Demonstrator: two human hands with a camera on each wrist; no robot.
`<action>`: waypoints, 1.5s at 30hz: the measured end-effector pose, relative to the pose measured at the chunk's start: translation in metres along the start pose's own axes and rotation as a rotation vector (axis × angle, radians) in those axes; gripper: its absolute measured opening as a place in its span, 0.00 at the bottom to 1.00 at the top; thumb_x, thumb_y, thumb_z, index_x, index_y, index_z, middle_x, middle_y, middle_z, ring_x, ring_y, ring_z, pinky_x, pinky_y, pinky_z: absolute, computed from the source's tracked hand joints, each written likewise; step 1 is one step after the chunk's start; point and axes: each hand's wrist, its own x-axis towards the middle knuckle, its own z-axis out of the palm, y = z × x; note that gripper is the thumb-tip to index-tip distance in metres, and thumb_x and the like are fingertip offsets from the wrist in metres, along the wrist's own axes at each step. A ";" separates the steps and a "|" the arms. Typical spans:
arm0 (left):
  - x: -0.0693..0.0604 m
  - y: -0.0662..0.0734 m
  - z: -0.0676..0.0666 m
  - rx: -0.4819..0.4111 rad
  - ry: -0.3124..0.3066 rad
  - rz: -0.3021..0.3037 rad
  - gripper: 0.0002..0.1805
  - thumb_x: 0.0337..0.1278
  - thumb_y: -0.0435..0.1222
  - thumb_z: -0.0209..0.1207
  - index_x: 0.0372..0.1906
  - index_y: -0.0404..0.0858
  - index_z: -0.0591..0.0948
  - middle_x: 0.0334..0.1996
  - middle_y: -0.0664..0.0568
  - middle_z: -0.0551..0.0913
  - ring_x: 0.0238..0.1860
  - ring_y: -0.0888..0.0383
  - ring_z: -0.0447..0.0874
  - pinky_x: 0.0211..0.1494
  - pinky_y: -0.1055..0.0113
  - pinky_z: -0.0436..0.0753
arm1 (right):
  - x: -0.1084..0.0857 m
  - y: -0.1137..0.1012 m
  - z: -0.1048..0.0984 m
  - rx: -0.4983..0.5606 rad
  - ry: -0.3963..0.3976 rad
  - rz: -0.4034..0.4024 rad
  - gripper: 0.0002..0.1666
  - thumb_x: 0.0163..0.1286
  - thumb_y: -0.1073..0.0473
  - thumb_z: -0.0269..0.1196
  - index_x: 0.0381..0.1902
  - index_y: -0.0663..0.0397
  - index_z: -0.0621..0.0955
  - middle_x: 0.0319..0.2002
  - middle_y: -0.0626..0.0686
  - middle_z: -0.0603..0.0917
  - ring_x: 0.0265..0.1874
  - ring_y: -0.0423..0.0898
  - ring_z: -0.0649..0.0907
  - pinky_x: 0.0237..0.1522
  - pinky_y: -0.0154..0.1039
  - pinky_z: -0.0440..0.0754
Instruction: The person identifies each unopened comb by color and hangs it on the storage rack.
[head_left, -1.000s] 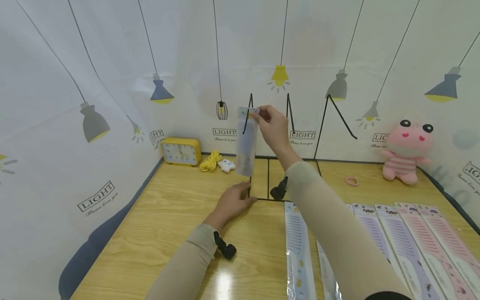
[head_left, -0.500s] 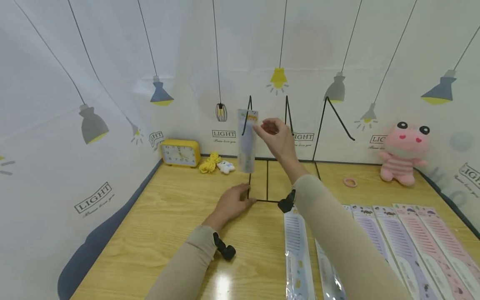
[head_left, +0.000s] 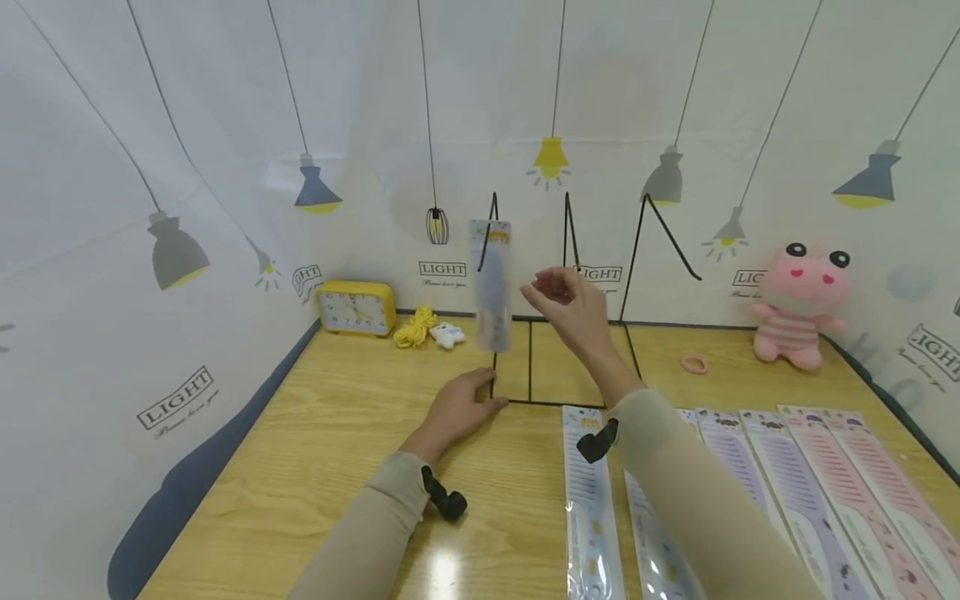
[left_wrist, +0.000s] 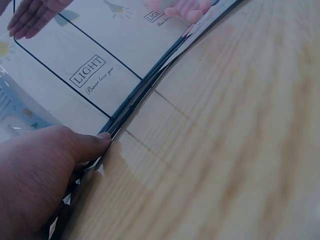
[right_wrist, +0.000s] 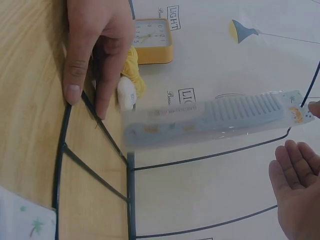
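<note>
Pale lamp-print backdrop (head_left: 495, 92), wood-grain table (head_left: 300, 475) in front. Left hand (head_left: 459, 408) down at the near left base corner of a black wire rack (head_left: 530, 367): thumb and index fairly straight, touching the bars, no curl round them seen. Right hand (head_left: 577, 308) up beside the left hook, thumb and fingertips apart, fingers loosely bent, holding nothing. Thumb overlaps the header in the right wrist view, but the head view shows a gap.

Main thing: blue comb pack (head_left: 493, 287), hanging by its header on the left hook (head_left: 486, 243), lower end above the table. That end is blurred in the right wrist view, so maybe swinging.

To do this hanging step well, I'd say: keep the base pressed so the light frame doesn't tip, draw the free hand off sideways without brushing the pack, check the header sits well behind the hook's tip, let it settle.

Containers: clear sleeves, one comb each as far as visible. Hung one: blue comb. On table, right of centre: front blue pack (head_left: 591, 508), purple pack (head_left: 806, 492), pink pack (head_left: 892, 483), plus others, some under the right sleeve (head_left: 712, 492), count unsure.

Further out: yellow clock (head_left: 356, 307), yellow cord (head_left: 416, 327), small white toy (head_left: 447, 335) back left; pink ring (head_left: 683, 363), pink plush (head_left: 798, 308) back right.
</note>
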 end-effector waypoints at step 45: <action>-0.005 0.001 -0.002 0.012 -0.015 -0.002 0.36 0.69 0.56 0.58 0.75 0.43 0.69 0.74 0.50 0.67 0.74 0.48 0.63 0.75 0.49 0.63 | -0.113 0.125 -0.070 -0.333 -0.348 -0.047 0.18 0.65 0.59 0.72 0.51 0.54 0.83 0.44 0.46 0.87 0.45 0.45 0.85 0.49 0.44 0.85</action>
